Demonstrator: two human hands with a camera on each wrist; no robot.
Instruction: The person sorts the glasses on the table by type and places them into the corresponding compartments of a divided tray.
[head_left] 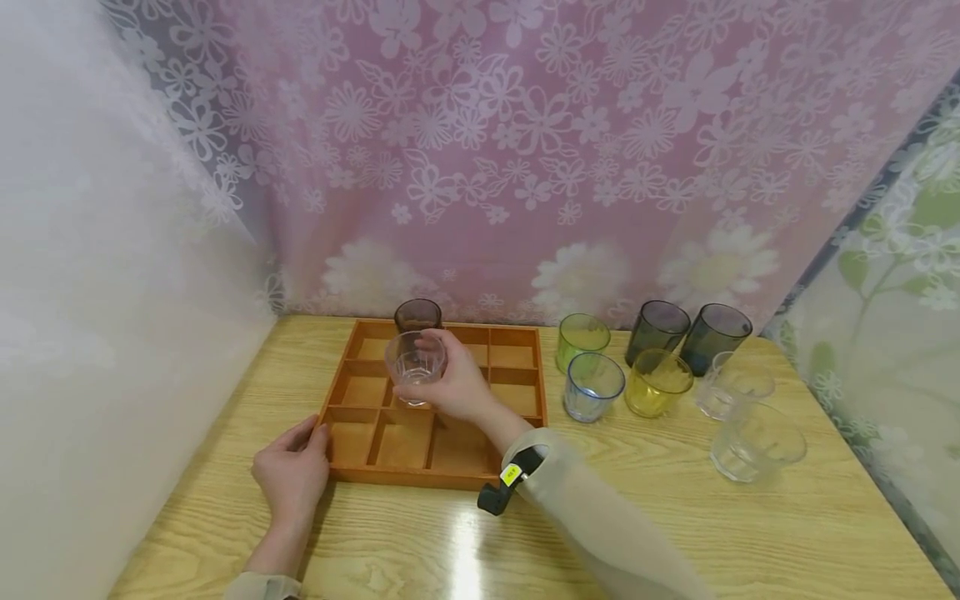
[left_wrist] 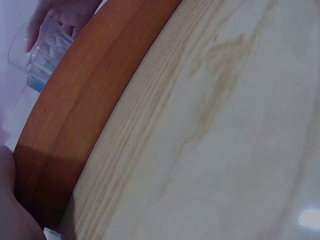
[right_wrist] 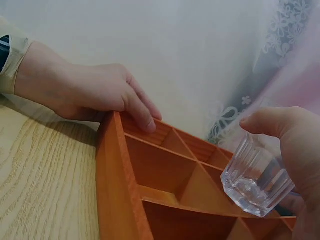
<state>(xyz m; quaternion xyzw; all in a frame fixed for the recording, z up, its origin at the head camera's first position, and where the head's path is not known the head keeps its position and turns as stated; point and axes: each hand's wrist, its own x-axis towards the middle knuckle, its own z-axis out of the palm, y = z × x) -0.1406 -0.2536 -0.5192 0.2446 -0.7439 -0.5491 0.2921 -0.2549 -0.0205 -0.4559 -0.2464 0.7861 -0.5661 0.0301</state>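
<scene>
Thumb and fingers of the right hand (head_left: 459,385) hold a clear glass (head_left: 412,367) over the middle of the wooden tray (head_left: 405,477); the left hand (head_left: 292,473) grips the tray's near left side. A dark glass (head_left: 417,312) stands at the tray's far side, a green glass (head_left: 582,343) right on the table (head_left: 600,500).

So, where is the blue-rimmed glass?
In the head view, the blue-rimmed glass stands right of the wooden tray, left of the yellow glass, in front of the green glass.

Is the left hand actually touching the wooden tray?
Touching: in the right wrist view, the left hand grips the wooden tray near a corner, thumb over its rim.
</scene>
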